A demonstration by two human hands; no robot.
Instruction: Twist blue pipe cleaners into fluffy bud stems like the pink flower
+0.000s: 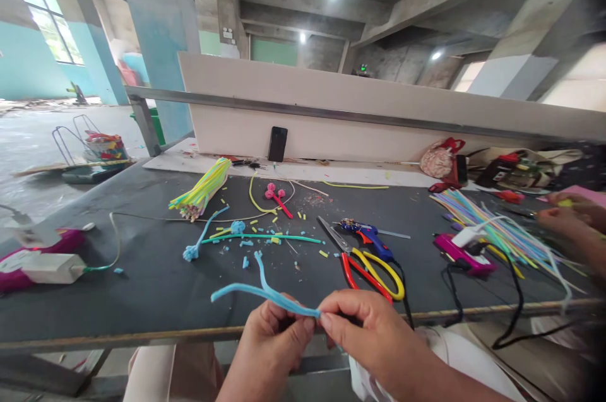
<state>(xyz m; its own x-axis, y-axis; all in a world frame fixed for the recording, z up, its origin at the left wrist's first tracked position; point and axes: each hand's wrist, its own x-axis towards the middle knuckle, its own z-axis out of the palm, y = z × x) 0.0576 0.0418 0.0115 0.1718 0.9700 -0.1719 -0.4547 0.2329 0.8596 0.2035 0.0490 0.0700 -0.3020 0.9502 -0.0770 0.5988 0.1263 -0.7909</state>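
Holding the blue pipe cleaners (274, 296) just over the front edge of the dark surface (156, 288), you have both hands nearly together. Your left hand (279, 337) has its grip closed around the strands, thumb pressed on them, while two loose ends fork away to the left. Your right hand (372, 329) has its grip pinched, thumb against finger, at the other end. Just beyond your right hand lie scissors (349, 249) with one red and one yellow handle, blades apart, next to a blue glue gun (376, 244). Left of them, a green stem (284, 237) lies among blue and yellow scraps (245, 261).
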